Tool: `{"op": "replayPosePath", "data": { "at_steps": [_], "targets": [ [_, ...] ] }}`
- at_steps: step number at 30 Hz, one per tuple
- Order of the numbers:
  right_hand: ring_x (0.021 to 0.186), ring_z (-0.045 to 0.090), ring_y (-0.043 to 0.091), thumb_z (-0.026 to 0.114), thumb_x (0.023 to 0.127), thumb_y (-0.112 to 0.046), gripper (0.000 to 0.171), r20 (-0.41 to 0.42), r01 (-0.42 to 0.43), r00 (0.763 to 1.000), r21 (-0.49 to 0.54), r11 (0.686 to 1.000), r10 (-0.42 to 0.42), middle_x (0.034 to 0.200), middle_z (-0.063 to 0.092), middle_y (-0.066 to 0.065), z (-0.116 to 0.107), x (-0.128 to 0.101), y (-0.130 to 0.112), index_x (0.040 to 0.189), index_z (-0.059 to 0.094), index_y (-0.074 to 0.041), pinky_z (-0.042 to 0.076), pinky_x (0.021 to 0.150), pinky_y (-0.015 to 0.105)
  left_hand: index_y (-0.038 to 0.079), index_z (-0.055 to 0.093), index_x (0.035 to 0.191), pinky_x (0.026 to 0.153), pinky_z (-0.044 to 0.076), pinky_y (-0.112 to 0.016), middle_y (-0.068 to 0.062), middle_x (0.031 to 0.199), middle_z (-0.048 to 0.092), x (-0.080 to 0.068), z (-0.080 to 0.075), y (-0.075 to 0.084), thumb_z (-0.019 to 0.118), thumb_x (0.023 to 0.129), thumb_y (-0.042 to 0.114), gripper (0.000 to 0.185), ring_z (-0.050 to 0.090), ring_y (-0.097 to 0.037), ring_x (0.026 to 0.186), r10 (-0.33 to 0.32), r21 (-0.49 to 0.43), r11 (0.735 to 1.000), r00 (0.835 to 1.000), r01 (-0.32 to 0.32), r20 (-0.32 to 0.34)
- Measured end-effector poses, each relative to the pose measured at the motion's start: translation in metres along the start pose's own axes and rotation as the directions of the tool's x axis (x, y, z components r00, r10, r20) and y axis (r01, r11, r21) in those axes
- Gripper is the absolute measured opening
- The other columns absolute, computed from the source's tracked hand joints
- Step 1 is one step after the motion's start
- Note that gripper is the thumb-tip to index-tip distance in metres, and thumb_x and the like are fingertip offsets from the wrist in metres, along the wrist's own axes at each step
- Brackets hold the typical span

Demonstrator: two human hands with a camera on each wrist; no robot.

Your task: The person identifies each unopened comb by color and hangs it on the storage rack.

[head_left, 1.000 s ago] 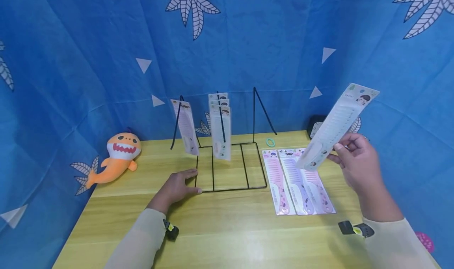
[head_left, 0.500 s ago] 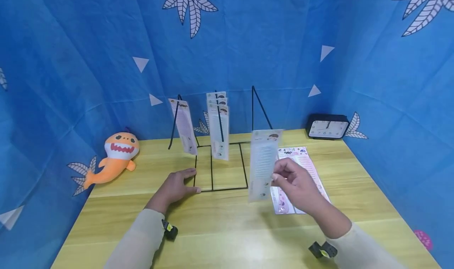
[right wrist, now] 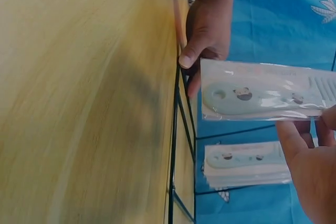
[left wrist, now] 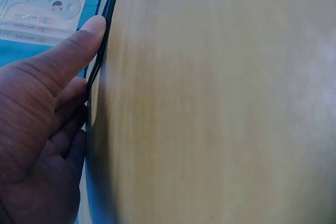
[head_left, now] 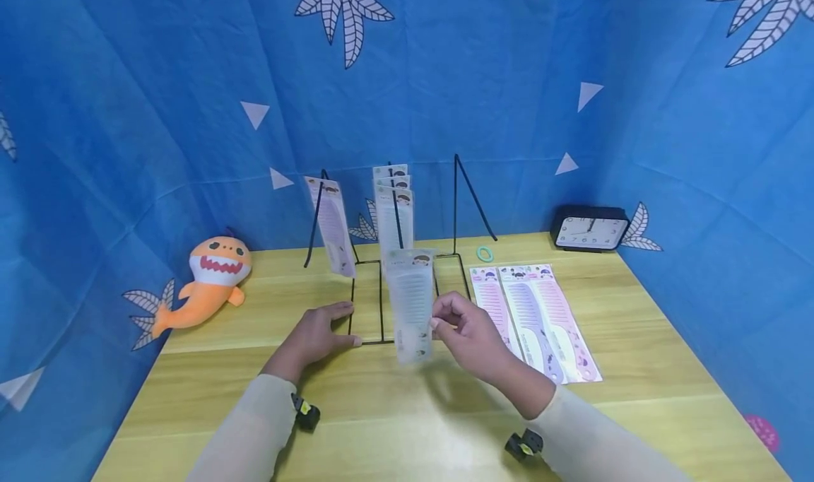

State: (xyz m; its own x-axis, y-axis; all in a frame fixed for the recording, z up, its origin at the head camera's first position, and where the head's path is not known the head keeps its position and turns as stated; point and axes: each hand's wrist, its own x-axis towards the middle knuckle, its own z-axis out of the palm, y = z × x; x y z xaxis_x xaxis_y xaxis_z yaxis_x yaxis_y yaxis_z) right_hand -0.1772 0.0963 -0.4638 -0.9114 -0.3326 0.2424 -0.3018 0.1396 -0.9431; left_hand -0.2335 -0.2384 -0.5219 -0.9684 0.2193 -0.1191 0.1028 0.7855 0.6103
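My right hand [head_left: 453, 324] pinches a clear packet with a pale green comb [head_left: 412, 304] and holds it upright just in front of the black wire rack [head_left: 453, 206]. The right wrist view shows the same comb packet [right wrist: 262, 95] by its edge between the right fingers [right wrist: 307, 156]. My left hand [head_left: 321, 333] rests flat on the table at the rack's front left corner, and its thumb [left wrist: 89, 32] lies along the base wire [left wrist: 107, 17]. Several packed combs [head_left: 394, 213] hang on the middle hook, and one packed comb [head_left: 331, 226] hangs on the left hook.
Three packed combs [head_left: 534, 319] lie flat on the wooden table [head_left: 407, 425] right of the rack. A green hair ring [head_left: 485, 254] and a black clock [head_left: 590, 229] sit at the back right. An orange shark plush [head_left: 213, 277] lies at the left. Blue cloth surrounds the table.
My right hand has carried the comb packet from high on the right, leftward and down, turning it upright before the rack's middle. The left hand has stayed on the rack's corner.
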Motion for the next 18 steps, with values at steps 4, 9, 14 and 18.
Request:
{"op": "replayPosePath", "data": {
  "at_steps": [4, 9, 14, 18],
  "targets": [
    [0.099, 0.074, 0.022, 0.064, 0.106, -0.002, 0.005, -0.001, 0.002, 1.000, -0.038, 0.999, -0.002, 0.108, 0.071, 0.015, 0.003, 0.004, 0.001, 0.111, 0.063, -0.003, 0.068, 0.087, 0.039, 0.016, 0.057, 0.161, 0.132, 0.035, -0.059, -0.006, 0.171, 0.048, 0.000, 0.000, 0.001, 0.090, 0.092, 0.041, 0.081, 0.038, -0.039, 0.162, 0.001, 0.002, 1.000, 1.000, -0.001, 0.001],
    [0.101, 0.075, 0.024, 0.064, 0.106, -0.002, 0.004, -0.009, -0.007, 1.000, -0.044, 0.999, 0.007, 0.106, 0.070, 0.015, 0.004, 0.007, 0.003, 0.110, 0.063, -0.002, 0.068, 0.085, 0.037, 0.016, 0.056, 0.161, 0.132, 0.035, -0.059, -0.005, 0.172, 0.048, 0.000, -0.001, 0.002, 0.090, 0.092, 0.041, 0.081, 0.038, -0.039, 0.162, 0.002, 0.004, 1.000, 1.000, -0.003, 0.002],
    [0.105, 0.075, 0.025, 0.063, 0.107, -0.004, 0.004, -0.015, -0.011, 1.000, -0.052, 0.999, 0.010, 0.107, 0.071, 0.014, 0.006, 0.011, 0.005, 0.111, 0.064, -0.003, 0.068, 0.087, 0.036, 0.016, 0.057, 0.161, 0.132, 0.035, -0.060, -0.007, 0.172, 0.048, 0.000, -0.001, 0.002, 0.090, 0.092, 0.040, 0.080, 0.038, -0.040, 0.162, -0.003, 0.011, 1.000, 1.000, 0.003, 0.000],
    [0.104, 0.075, 0.025, 0.065, 0.106, -0.005, 0.004, -0.041, -0.027, 0.999, -0.066, 0.997, 0.024, 0.107, 0.071, 0.013, 0.007, 0.015, 0.006, 0.110, 0.065, -0.006, 0.066, 0.086, 0.031, 0.015, 0.057, 0.161, 0.132, 0.035, -0.060, -0.007, 0.172, 0.047, -0.001, -0.001, 0.003, 0.090, 0.092, 0.039, 0.080, 0.038, -0.040, 0.162, 0.003, 0.009, 1.000, 1.000, -0.003, 0.003]
  ]
}}
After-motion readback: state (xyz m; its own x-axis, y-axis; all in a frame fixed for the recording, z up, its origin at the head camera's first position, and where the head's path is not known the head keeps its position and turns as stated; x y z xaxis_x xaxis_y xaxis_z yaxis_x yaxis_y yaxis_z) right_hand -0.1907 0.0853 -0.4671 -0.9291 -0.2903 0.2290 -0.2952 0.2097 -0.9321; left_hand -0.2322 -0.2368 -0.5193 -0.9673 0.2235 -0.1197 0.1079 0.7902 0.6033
